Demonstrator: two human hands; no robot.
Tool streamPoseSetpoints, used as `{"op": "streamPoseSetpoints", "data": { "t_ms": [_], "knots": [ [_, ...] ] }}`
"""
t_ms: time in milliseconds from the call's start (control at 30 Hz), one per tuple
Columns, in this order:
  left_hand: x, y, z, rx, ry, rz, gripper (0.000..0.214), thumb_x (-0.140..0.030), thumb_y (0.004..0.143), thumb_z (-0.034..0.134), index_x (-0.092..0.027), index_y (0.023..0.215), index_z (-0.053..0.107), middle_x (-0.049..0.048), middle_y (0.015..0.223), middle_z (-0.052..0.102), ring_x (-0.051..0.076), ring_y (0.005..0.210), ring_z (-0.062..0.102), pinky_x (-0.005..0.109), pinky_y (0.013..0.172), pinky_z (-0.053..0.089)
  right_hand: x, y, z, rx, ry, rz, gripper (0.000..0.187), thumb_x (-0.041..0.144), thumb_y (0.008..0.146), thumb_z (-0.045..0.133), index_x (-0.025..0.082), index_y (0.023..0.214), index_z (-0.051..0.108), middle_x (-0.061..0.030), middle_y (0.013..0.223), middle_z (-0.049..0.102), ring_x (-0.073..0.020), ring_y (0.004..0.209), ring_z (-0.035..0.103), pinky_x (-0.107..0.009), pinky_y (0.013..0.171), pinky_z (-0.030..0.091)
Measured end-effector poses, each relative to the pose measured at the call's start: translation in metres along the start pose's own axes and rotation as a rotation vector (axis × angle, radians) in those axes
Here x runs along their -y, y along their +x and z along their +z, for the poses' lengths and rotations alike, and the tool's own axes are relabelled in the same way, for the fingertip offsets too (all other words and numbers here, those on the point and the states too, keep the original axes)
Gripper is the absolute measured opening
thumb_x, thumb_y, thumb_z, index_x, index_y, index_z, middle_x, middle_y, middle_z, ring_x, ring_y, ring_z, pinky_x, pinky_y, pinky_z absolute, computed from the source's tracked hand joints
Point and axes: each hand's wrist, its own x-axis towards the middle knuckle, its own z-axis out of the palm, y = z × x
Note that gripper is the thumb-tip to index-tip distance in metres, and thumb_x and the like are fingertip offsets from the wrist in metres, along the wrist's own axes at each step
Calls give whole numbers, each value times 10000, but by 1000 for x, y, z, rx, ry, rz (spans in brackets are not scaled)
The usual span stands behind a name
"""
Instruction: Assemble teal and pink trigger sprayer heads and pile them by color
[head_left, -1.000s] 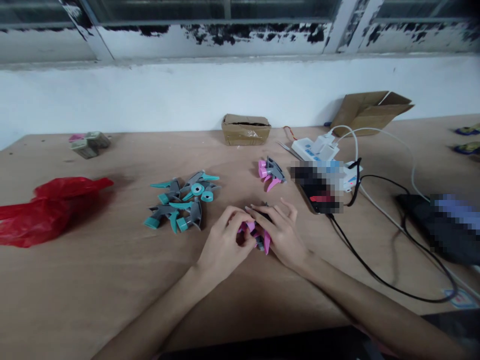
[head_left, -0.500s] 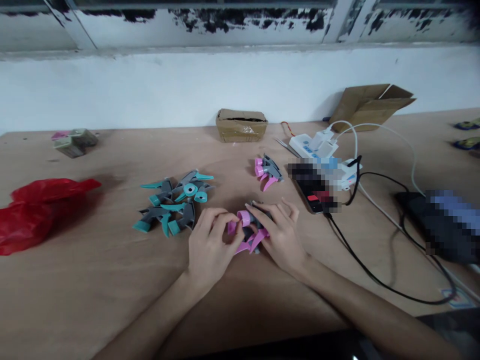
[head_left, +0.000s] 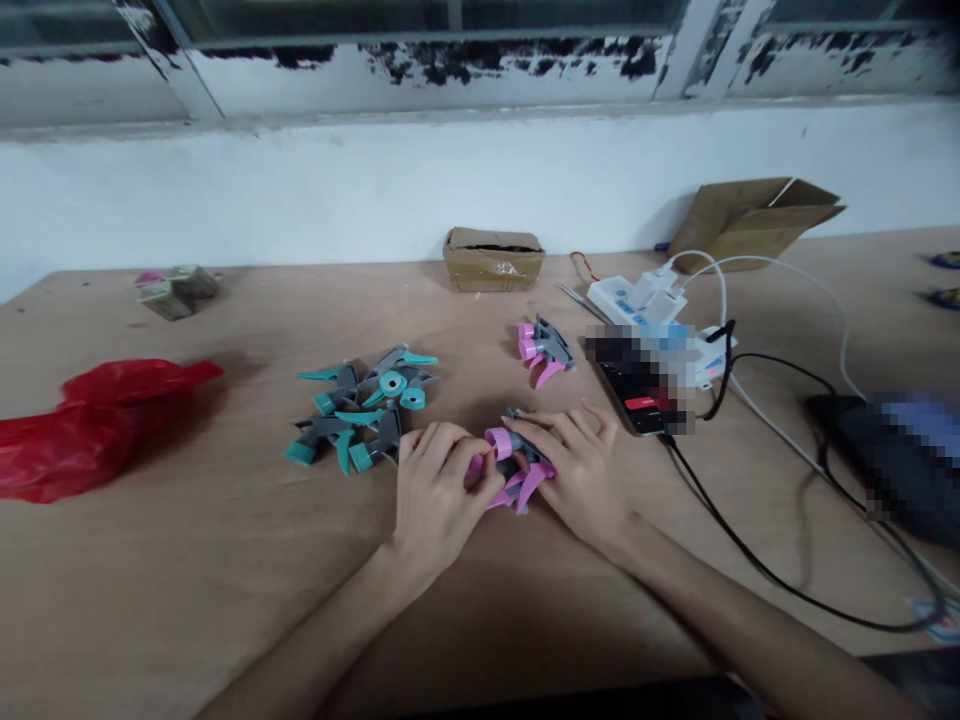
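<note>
My left hand (head_left: 442, 490) pinches the pink collar end of a grey and pink trigger sprayer head (head_left: 534, 482) low over the table. From the other side my right hand (head_left: 581, 465) curls round grey and pink sprayer parts, its fingers over the grey body. At least two pink triggers show between the hands; my fingers hide how the pieces lie. Behind them rests a small group of pink sprayer heads (head_left: 551, 345). Left of my left hand several grey and teal sprayer heads (head_left: 346, 388) lie in a loose pile.
A red plastic bag (head_left: 112, 410) lies at left, with small blocks (head_left: 176, 290) behind it. A small cardboard box (head_left: 493, 262) and an open carton (head_left: 739, 225) stand by the wall. At right are a power strip (head_left: 619, 300), a phone (head_left: 637, 385), cables and a black device (head_left: 885, 460).
The whole view has shifted slightly, so things appear a little farther right. Both hands keep nearly the same hold on the pink sprayer heads.
</note>
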Motion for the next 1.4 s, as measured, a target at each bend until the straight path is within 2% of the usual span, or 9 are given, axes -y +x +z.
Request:
{"op": "streamPoseSetpoints", "data": {
  "t_ms": [133,267,433,600,700,833,1067,1267,1400],
  "knots": [
    [3,0,-3,-37,-83,-48,80,-135,760,572,-195,716,601,-8,743,583,150,707,560,346,723,363,-11,3,-1,-43,-8,-21,285,253,862,545,304,1139,583,10,1059,656,-174,957,564,-434,1013,187],
    [9,4,-10,-71,-172,-166,74,-144,783,564,-192,736,596,-2,790,565,152,738,551,335,726,393,-32,5,0,-120,-34,69,252,286,852,555,273,1098,608,-12,1022,669,-190,948,584,-442,994,213],
    [12,11,-13,197,-643,-268,119,-229,847,539,-186,766,616,-1,756,541,115,667,518,232,573,418,-36,6,-4,-111,77,106,212,337,849,553,267,1035,627,-1,965,690,-192,949,602,-425,982,248],
    [8,14,-13,299,-815,-327,125,-236,837,556,-180,778,651,7,752,541,108,647,521,218,550,426,-16,4,-9,-30,173,53,220,319,858,555,298,1070,611,35,951,700,-159,917,613,-410,1009,225],
    [8,13,-13,330,-841,-359,122,-235,825,568,-178,759,653,8,734,535,109,630,521,220,538,431,-12,3,-10,-10,192,3,243,306,864,551,309,1103,592,33,1027,691,-154,946,610,-420,1034,193],
    [11,11,-12,375,-862,-407,151,-270,823,573,-168,730,637,1,687,535,99,559,516,220,503,443,-14,0,-8,-4,197,-43,265,307,861,557,315,1124,584,43,1016,697,-148,937,614,-415,1042,200],
    [13,10,-10,370,-783,-449,250,-339,806,603,-162,642,539,-28,595,528,90,514,495,204,470,394,-10,-1,-7,2,210,-59,314,306,860,560,331,1174,555,46,1018,696,-151,936,607,-419,1029,229],
    [10,7,-9,274,-755,-423,191,-316,797,624,-173,730,517,-20,701,541,93,604,513,201,524,420,-7,-1,-8,-12,238,-68,312,285,862,559,321,1172,557,41,980,700,-149,908,608,-422,1017,230],
    [5,7,-12,197,-660,-298,72,-235,788,634,-185,798,584,5,819,539,97,663,531,199,533,443,-7,-1,-8,10,243,-51,255,297,863,556,311,1115,593,36,1019,693,-152,936,600,-420,1021,221]
  ]
}}
